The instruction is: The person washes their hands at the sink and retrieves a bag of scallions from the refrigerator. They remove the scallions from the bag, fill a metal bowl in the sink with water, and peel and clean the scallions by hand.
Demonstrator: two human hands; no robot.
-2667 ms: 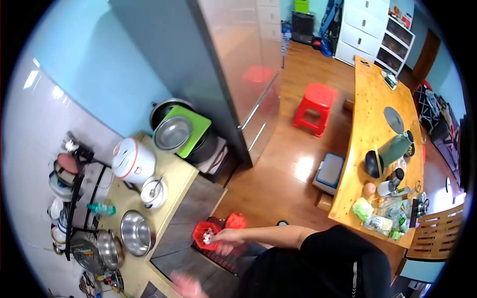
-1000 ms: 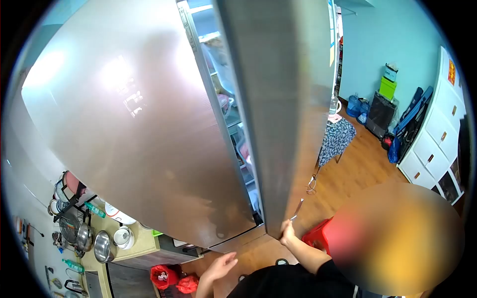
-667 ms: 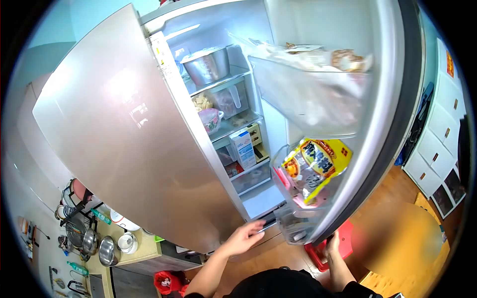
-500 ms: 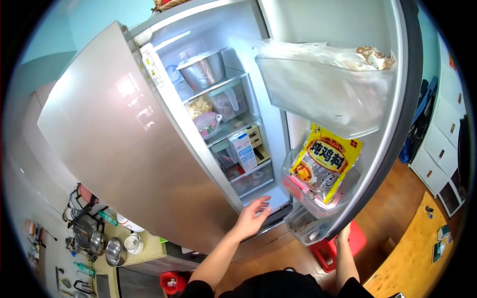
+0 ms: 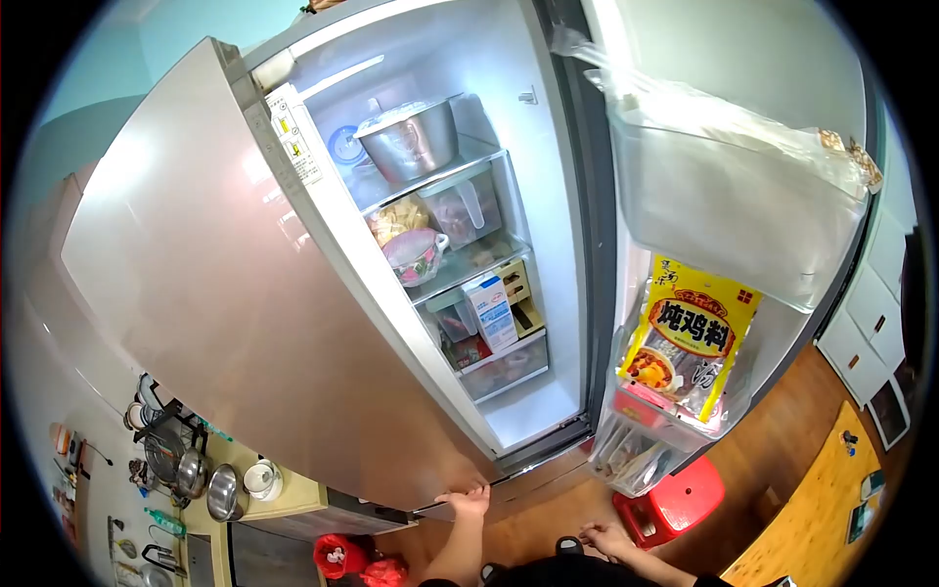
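A two-door refrigerator stands open before me. My left hand (image 5: 469, 501) is at the bottom corner of its left door (image 5: 264, 293), thumb pointing left and fingers curled at the edge. My right hand (image 5: 608, 539) hangs low over the floor, loosely bent and holding nothing, beside a red stool (image 5: 675, 504). The right door stands wide open, with a yellow seasoning packet (image 5: 693, 328) in its middle bin and plastic bags (image 5: 724, 112) in its upper bin. Inside are a metal pot (image 5: 411, 145), a flowered bowl (image 5: 416, 259), a clear handled bin (image 5: 465, 207) and a blue-and-white carton (image 5: 491, 313).
To the left, a counter (image 5: 293, 494) holds a steel bowl (image 5: 227, 494) and a white container (image 5: 262, 479). A red bin (image 5: 337, 558) sits on the floor below it. A wooden table (image 5: 797, 519) is at the right, and white drawers (image 5: 861, 342) stand behind.
My right hand has let go of the right door, which now stands wider open, and moved left and down. My left hand has dropped from the refrigerator opening to the left door's bottom corner.
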